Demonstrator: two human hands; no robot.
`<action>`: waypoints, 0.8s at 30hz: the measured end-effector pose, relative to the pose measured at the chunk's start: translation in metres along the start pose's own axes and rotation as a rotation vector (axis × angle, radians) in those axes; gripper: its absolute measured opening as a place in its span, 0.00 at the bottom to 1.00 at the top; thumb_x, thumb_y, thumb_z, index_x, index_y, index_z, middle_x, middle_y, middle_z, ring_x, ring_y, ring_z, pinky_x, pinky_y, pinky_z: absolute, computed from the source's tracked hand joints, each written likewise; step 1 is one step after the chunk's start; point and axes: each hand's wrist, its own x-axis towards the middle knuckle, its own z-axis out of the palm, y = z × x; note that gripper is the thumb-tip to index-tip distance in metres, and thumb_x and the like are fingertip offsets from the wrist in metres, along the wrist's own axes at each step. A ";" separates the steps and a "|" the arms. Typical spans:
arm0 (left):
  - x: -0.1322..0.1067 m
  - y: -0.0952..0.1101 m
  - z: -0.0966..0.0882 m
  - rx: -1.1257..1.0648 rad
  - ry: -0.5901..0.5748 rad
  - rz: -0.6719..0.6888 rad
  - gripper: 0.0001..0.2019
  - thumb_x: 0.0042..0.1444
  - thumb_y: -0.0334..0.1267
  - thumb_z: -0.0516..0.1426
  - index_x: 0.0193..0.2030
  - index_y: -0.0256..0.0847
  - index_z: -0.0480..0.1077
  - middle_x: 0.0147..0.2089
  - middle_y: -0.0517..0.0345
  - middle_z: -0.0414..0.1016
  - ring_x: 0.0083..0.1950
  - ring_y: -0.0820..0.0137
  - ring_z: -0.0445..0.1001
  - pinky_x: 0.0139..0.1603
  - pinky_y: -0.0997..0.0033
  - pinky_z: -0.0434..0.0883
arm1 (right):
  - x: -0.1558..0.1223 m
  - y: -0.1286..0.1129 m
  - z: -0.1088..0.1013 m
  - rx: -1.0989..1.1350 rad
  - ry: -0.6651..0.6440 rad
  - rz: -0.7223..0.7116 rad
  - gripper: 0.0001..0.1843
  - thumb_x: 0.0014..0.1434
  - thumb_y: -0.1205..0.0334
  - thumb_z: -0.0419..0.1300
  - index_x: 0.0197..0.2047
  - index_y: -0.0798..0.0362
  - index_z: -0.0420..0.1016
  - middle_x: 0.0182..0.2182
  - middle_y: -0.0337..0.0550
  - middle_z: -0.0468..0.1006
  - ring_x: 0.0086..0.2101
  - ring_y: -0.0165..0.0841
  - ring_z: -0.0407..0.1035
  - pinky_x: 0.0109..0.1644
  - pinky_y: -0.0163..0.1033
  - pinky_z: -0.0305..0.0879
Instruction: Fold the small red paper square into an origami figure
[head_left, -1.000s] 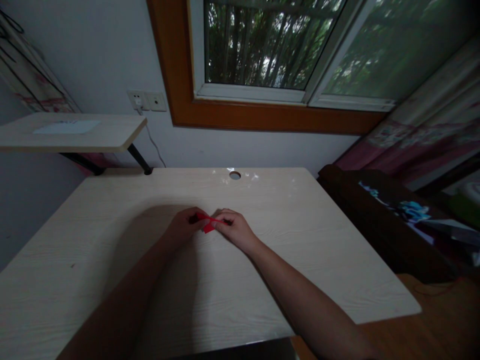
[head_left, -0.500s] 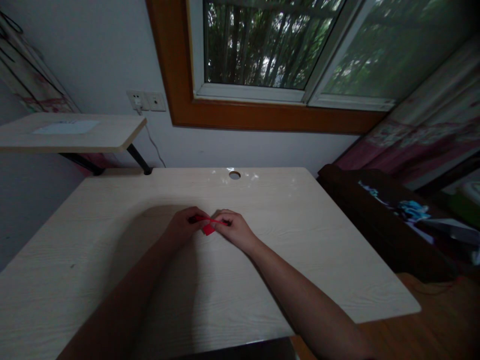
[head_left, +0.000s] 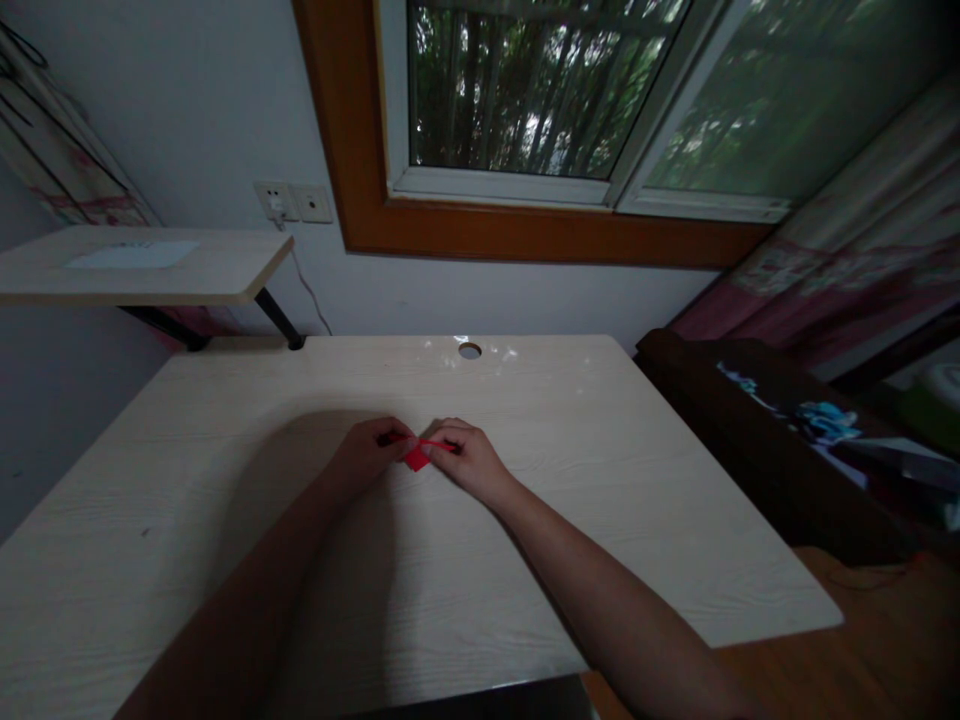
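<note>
Hands: two, left hand and right hand, meeting low over the middle of the counter.
Red paper: one small folded piece, held between both hands just above the counter.
Left grip: fingertips pinched on the paper's left end.
Right grip: fingertips pinched on its right end.
Counter hole: one, at the far edge.
Side shelf: one, left.
Wall sockets: two.

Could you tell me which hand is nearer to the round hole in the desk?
Right: the right hand lies directly on the near side of the hole; the left hand sits farther off, to the left.
</note>
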 end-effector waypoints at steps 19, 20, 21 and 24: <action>-0.001 0.001 0.002 0.033 -0.002 0.020 0.11 0.52 0.43 0.60 0.32 0.37 0.77 0.26 0.58 0.77 0.29 0.69 0.72 0.32 0.73 0.66 | 0.000 -0.002 0.004 0.033 0.077 -0.007 0.06 0.58 0.68 0.61 0.33 0.50 0.79 0.32 0.40 0.76 0.35 0.32 0.72 0.41 0.36 0.66; -0.001 0.001 0.002 0.035 -0.002 0.018 0.11 0.52 0.44 0.60 0.32 0.38 0.77 0.26 0.58 0.76 0.29 0.69 0.72 0.32 0.73 0.66 | 0.000 -0.002 0.005 0.031 0.080 -0.005 0.07 0.58 0.69 0.61 0.32 0.50 0.79 0.31 0.40 0.76 0.35 0.32 0.71 0.41 0.36 0.66; -0.001 0.002 0.002 0.036 -0.003 0.015 0.11 0.52 0.44 0.60 0.31 0.38 0.77 0.26 0.59 0.76 0.29 0.70 0.72 0.32 0.73 0.66 | 0.000 -0.002 0.005 0.028 0.083 -0.005 0.07 0.57 0.69 0.61 0.32 0.50 0.79 0.31 0.40 0.76 0.34 0.32 0.71 0.41 0.36 0.65; -0.002 0.003 0.002 0.031 -0.007 0.010 0.10 0.51 0.43 0.60 0.31 0.38 0.77 0.26 0.59 0.76 0.29 0.70 0.72 0.32 0.73 0.66 | 0.000 -0.003 0.005 0.019 0.096 0.001 0.08 0.56 0.71 0.60 0.31 0.50 0.79 0.30 0.39 0.75 0.34 0.32 0.71 0.40 0.36 0.65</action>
